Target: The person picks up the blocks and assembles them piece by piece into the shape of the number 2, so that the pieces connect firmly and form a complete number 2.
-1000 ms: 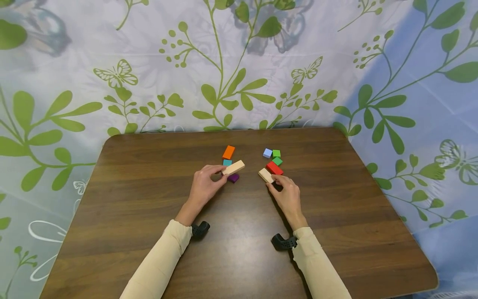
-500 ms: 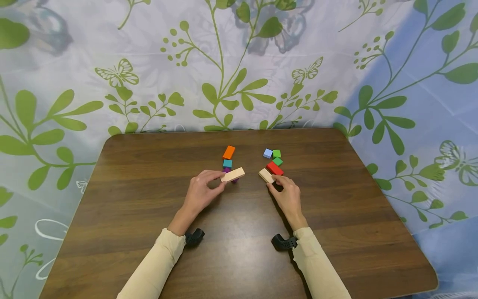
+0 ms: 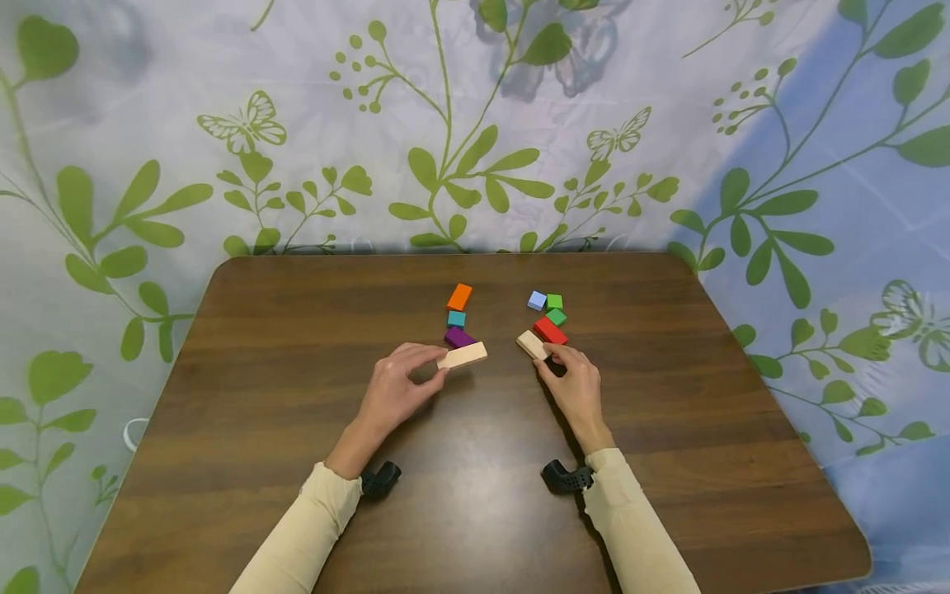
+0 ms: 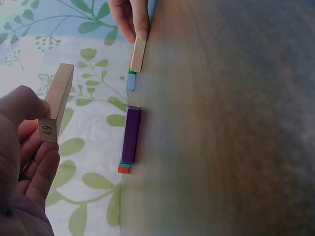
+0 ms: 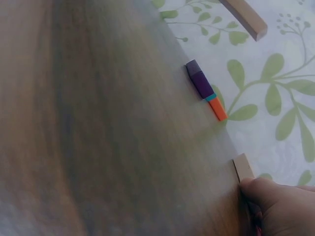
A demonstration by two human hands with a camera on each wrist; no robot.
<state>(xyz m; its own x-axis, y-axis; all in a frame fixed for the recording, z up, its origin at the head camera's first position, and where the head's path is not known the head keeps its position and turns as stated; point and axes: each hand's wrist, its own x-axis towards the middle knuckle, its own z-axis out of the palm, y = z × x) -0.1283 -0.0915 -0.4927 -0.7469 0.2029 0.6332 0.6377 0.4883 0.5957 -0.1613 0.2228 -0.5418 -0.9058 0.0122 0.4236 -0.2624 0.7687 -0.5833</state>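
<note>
My left hand (image 3: 397,384) pinches a plain wooden block (image 3: 463,355) by its left end, thumb on one side and fingers on the other. In the left wrist view that wooden block (image 4: 60,93) is up off the table, with "49" printed on its end. A purple block (image 3: 459,337) lies on the table just beyond it. My right hand (image 3: 577,388) pinches a second plain wooden block (image 3: 531,344) that appears to rest on the table. Behind that block lies a red block (image 3: 551,331); whether the two touch I cannot tell.
On the left, a teal block (image 3: 456,319) and an orange block (image 3: 459,297) continue the line from the purple one. Two green blocks, one nearer (image 3: 556,317) and one farther (image 3: 554,301), and a light blue block (image 3: 538,300) lie beyond the red one. A patterned cloth (image 3: 297,124) hangs behind the table (image 3: 297,495).
My left hand has drawn its wooden block back toward me, uncovering the teal and purple blocks. My right hand stays at its block. The head view has shifted slightly.
</note>
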